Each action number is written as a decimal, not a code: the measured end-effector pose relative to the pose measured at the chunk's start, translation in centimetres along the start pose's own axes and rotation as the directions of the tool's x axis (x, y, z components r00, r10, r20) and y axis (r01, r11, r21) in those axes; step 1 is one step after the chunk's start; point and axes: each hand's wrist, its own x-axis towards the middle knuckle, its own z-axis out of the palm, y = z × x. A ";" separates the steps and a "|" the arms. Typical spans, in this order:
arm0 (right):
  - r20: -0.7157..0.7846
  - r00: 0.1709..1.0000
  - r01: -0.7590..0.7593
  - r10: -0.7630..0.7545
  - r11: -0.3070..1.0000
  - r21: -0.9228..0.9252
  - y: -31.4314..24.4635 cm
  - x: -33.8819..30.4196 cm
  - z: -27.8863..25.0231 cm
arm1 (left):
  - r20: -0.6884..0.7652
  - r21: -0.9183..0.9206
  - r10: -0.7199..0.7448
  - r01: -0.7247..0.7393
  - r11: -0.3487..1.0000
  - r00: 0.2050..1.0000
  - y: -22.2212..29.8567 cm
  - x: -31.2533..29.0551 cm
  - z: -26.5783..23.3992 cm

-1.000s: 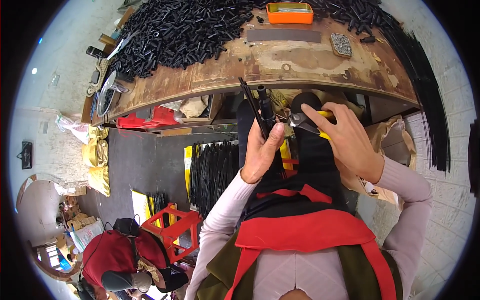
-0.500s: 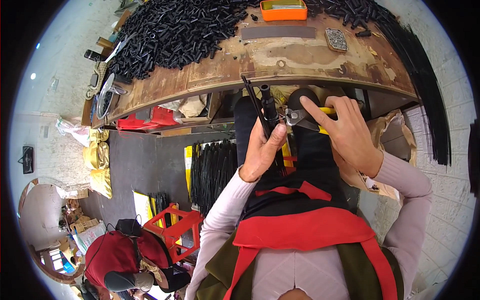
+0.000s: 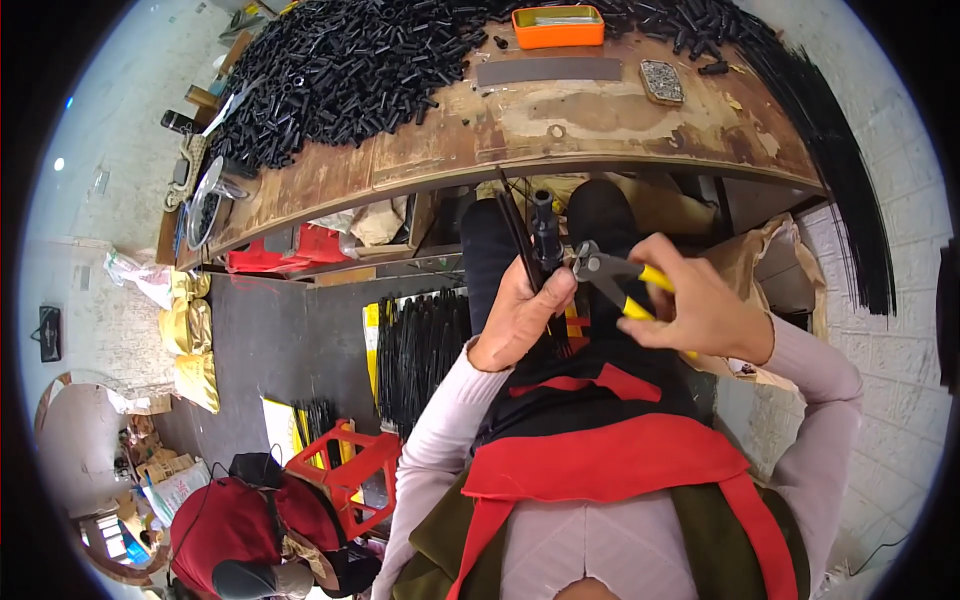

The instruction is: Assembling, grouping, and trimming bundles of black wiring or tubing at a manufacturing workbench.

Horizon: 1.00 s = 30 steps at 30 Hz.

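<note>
My left hand is closed around several thin black rods and a short black tubular fitting, which stand upright over my lap. In my right hand are yellow-handled pliers, held by the handles. The handles are spread, and the metal jaws are beside the black fitting, close to my left thumb. Whether the jaws touch anything is too small to tell.
A wooden workbench bears a heap of black tubular parts, an orange box, a grey strip and a small tray. Long black rods hang over its right end. Lower left, a person is near a red stool.
The pliers' handles have spread apart, and the right hand has shifted slightly lower with its fingers around them. The left hand still holds the rods and fitting.
</note>
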 end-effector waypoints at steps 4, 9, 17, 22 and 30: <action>-0.185 0.811 0.270 -0.555 0.636 -0.723 1.6 1.2 0.0 | -0.171 0.076 0.005 0.008 0.997 0.985 0.2 1.0 0.5; 0.012 0.925 0.339 -0.381 0.809 -0.480 1.8 1.1 -2.0 | -0.078 0.052 -0.028 0.032 0.998 0.997 -0.1 1.5 -0.2; -0.205 0.930 0.233 -0.304 0.922 -0.309 2.5 -0.8 0.7 | -0.018 -0.048 -0.071 0.070 0.996 0.997 0.6 1.3 0.5; -0.172 0.870 0.271 -0.462 0.739 -0.617 2.5 0.2 -0.9 | -0.143 -0.027 0.030 -0.034 0.999 0.989 -0.1 1.9 0.3; 0.245 0.967 -0.174 0.076 0.896 0.408 2.3 -0.8 0.5 | -0.043 -0.009 -0.142 0.142 0.990 0.989 1.7 1.7 -0.3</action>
